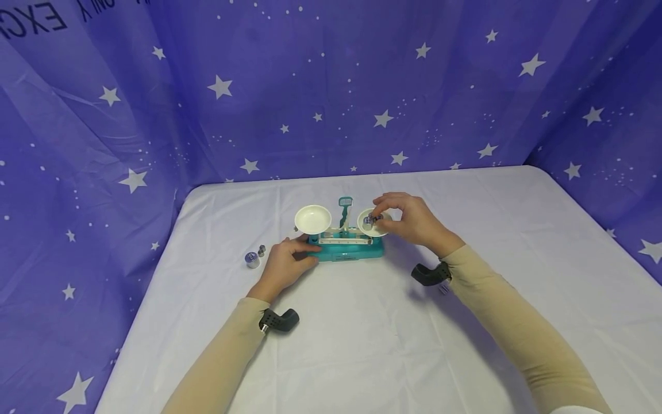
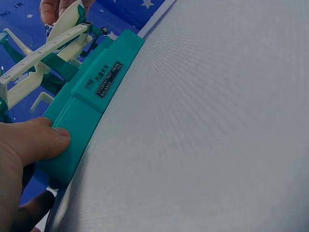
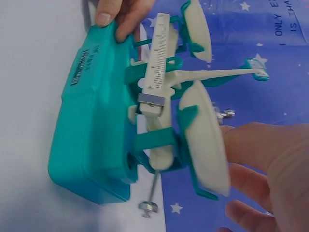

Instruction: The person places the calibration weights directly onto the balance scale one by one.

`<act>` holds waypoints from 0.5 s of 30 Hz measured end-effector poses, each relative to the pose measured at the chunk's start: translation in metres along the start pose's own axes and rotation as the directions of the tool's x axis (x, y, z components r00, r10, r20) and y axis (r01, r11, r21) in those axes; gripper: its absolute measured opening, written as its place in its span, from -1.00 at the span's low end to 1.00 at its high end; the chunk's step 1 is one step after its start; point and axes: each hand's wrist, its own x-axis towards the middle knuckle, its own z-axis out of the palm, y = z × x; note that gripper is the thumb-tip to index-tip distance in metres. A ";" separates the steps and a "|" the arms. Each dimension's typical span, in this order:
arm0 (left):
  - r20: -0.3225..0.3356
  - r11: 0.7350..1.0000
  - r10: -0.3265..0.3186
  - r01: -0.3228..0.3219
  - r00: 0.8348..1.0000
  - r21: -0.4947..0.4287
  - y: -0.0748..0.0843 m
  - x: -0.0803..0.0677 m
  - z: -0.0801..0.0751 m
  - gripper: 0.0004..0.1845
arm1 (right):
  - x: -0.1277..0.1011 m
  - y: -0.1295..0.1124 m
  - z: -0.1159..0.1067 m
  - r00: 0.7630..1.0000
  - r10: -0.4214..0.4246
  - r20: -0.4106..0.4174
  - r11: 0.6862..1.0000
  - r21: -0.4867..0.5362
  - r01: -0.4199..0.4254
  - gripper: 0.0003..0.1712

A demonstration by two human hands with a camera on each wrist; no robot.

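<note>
**Steadying a teal balance while a weight sits at its right pan**

Looking down from the head view, the left hand (image 1: 286, 265) rests against the left end of the teal plastic student balance with two cream pans (image 1: 345, 244), its thumb laid along the base and its fingers curled round the end. The right hand (image 1: 411, 220) hovers over the right cream pan (image 1: 373, 223), fingertips pinching a small silver metal weight (image 1: 370, 219) just above the dish. The left cream pan (image 1: 312, 219) lies beyond the left hand. Outside the left hand, on the white tablecloth (image 1: 362, 345), stand a larger silver cylinder weight (image 1: 252, 259) and a tiny one (image 1: 261, 250) just beside it. A purple star-printed curtain (image 1: 331, 86) hangs behind everything.

From the left wrist view, the left hand (image 2: 24, 154) presses its thumb flat on the near corner of the teal balance (image 2: 89, 116), gripping the base. The cream graduated beam (image 2: 43, 50) runs away from the thumb toward the far hand.

From the right wrist view, the right hand (image 3: 263, 176) has its fingers bent close behind the right cream pan (image 3: 205, 137); the silver weight (image 3: 223, 115) shows just beyond the pan's rim, near the fingertips. The left hand (image 3: 118, 14) clasps the far end of the teal balance (image 3: 91, 130).
</note>
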 end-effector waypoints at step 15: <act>0.001 1.000 0.000 0.000 1.000 0.006 0.000 0.000 0.000 -0.78 | -0.055 0.014 -0.050 0.989 0.028 -0.147 0.995 -0.089 -0.041 -0.81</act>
